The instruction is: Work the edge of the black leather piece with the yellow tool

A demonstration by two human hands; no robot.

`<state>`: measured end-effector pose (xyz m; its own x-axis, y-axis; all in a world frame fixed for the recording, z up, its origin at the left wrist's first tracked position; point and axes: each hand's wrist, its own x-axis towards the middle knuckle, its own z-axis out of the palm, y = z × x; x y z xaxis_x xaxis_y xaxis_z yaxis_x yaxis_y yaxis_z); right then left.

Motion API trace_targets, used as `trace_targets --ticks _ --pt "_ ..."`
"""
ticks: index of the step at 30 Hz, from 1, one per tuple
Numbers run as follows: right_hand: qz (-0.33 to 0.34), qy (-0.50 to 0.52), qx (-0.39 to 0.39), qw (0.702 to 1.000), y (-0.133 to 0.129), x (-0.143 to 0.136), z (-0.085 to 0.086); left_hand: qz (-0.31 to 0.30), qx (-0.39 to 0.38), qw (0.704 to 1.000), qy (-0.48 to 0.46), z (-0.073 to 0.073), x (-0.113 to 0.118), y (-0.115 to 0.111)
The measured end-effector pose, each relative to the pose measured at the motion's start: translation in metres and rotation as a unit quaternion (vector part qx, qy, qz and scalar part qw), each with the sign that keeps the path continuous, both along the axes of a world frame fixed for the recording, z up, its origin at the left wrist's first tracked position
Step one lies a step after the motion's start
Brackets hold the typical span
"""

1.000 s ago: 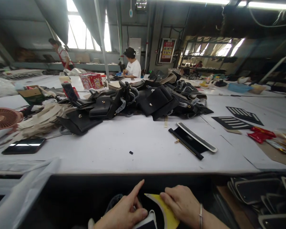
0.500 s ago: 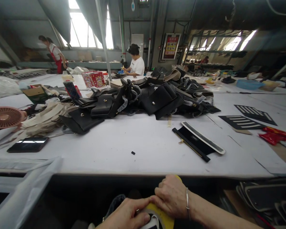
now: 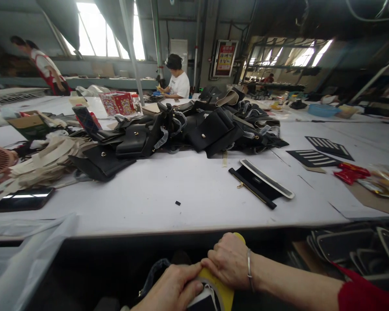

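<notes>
Down near the bottom edge, below the table (image 3: pixel 194 216), both hands grasp the yellow curved piece (image 3: pixel 218 289): right hand (image 3: pixel 228 261) clenched over its far end, left hand (image 3: pixel 175 289) pinching its near-left edge; it runs near-to-far between them.

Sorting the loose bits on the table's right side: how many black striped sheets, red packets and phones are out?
Black striped sheets: 2
Red packets: 2
Phones: 1
Total: 5
</notes>
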<state>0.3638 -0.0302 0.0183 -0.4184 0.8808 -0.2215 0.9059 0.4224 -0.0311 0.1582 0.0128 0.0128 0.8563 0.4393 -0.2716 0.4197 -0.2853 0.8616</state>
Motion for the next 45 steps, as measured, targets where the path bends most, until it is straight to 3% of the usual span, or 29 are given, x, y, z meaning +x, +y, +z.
trace_targets --ticks 9,18,20,25,28,31,36,37,40,41,42,45 --pt "-0.045 -0.018 -0.009 0.999 -0.013 -0.007 -0.005 -0.004 0.018 1.0 -0.012 0.004 -0.001 -0.004" --pt "-0.078 -0.009 -0.03 0.996 -0.033 -0.019 -0.01 -0.008 0.092 0.996 -0.004 -0.009 -0.007 -0.015" --pt "-0.094 0.001 -0.034 0.995 -0.037 -0.023 -0.011 -0.008 0.075 0.997 -0.015 -0.007 -0.011 -0.019" --pt "-0.145 0.048 -0.046 0.987 -0.049 -0.03 -0.013 0.022 -0.072 0.997 -0.026 0.003 -0.012 -0.015" --pt "-0.182 0.117 -0.067 0.974 -0.059 -0.026 -0.019 0.052 -0.095 0.994 -0.007 0.002 -0.006 -0.006" --pt "-0.254 0.235 -0.109 0.932 -0.07 -0.012 -0.034 0.068 -0.127 0.99 -0.002 -0.003 -0.001 -0.001" --pt "-0.374 0.411 -0.213 0.804 -0.072 -0.002 -0.055 0.08 -0.145 0.986 -0.002 -0.002 0.004 -0.004" --pt "-0.388 0.452 -0.239 0.766 -0.07 -0.004 -0.057 0.087 -0.137 0.987 0.007 0.0 0.005 -0.005" --pt "-0.403 0.62 -0.308 0.599 -0.064 -0.014 -0.061 0.111 -0.103 0.987 0.045 0.005 0.007 -0.007" --pt "-0.398 0.657 -0.31 0.56 -0.061 -0.018 -0.063 0.116 -0.09 0.988 0.053 0.007 0.007 -0.007" --pt "-0.391 0.678 -0.299 0.546 -0.058 -0.021 -0.066 0.118 -0.076 0.988 0.058 0.008 0.008 -0.007" --pt "-0.371 0.676 -0.232 0.593 -0.05 -0.027 -0.076 0.115 -0.033 0.991 0.06 0.009 0.008 -0.008"
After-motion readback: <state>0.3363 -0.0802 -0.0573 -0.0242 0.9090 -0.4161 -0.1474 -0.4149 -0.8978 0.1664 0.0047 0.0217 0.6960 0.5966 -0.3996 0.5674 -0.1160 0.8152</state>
